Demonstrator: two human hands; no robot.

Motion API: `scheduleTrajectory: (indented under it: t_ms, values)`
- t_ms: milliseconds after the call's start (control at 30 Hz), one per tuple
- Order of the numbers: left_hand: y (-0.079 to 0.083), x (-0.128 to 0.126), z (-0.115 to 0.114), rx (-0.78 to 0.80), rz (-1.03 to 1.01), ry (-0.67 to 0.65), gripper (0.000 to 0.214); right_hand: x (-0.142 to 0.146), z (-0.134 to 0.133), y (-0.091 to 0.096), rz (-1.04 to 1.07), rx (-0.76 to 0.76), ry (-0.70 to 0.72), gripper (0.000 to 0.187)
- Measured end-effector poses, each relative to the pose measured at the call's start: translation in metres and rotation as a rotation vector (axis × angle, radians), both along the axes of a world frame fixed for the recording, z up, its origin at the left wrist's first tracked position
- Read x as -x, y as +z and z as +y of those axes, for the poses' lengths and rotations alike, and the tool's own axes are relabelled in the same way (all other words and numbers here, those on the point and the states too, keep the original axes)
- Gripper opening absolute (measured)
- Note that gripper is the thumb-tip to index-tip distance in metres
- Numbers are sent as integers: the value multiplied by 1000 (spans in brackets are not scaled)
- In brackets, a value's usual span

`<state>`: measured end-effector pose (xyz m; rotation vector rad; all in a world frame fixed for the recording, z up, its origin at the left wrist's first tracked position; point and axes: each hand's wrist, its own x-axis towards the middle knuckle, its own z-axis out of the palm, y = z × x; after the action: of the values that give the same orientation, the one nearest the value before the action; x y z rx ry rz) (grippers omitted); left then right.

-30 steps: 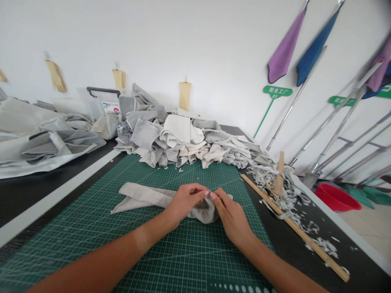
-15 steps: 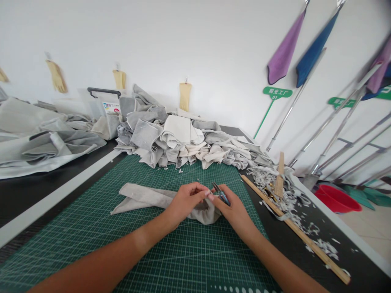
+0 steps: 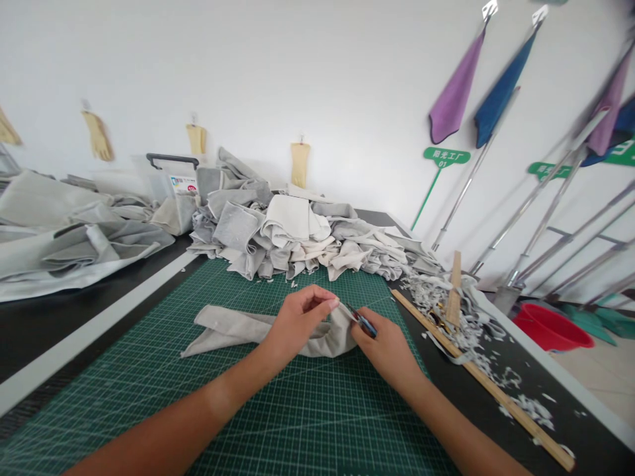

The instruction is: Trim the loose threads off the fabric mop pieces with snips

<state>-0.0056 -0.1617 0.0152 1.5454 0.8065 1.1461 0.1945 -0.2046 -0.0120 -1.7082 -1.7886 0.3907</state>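
Note:
A light grey piece of cloth (image 3: 233, 324) lies on the green cutting mat (image 3: 297, 423), its right part curled up in a loop. My left hand (image 3: 302, 320) is closed, pinching the raised edge of this cloth between thumb and fingertips. In my right hand (image 3: 384, 344) is a pair of small thread snips (image 3: 366, 324) with blue handles. The snips point up and left, their blades at the cloth's edge just right of my left fingertips. Whether the blades are touching the fabric I cannot tell.
Behind the mat rises a heap of grey cloths (image 3: 288, 225); more fabric (image 3: 74, 244) lies at left. On the right are wooden strips (image 3: 486, 380), white scraps (image 3: 530, 410) and yellow-handled scissors (image 3: 439, 318). A red basin (image 3: 550, 325) stands beyond the table's right edge.
My hands have drawn apart: the left moved slightly left and up, the right slightly right. The cloth's edge now stretches between them, with the snips' blades lowered toward it.

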Motion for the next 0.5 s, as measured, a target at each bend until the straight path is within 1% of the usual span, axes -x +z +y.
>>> scheduleTrajectory:
  t_ms: [133,233,333,433,500]
  values:
    - [30,9,-4,-56,-41,48,24,-13,5,6,-50,-12,-14,24]
    - [52,17,-7,-100,-93,110,24,-21,8,13,-39,-31,-8,23]
    - [72,24,-11,-127,-139,145,22,-25,10,20,-36,-44,-9,22]
    - [92,31,-16,-170,-193,176,20,-26,11,28,-54,-78,-28,27]
    - [104,36,-18,-213,-225,208,20,-26,10,37,-30,-123,-32,31]
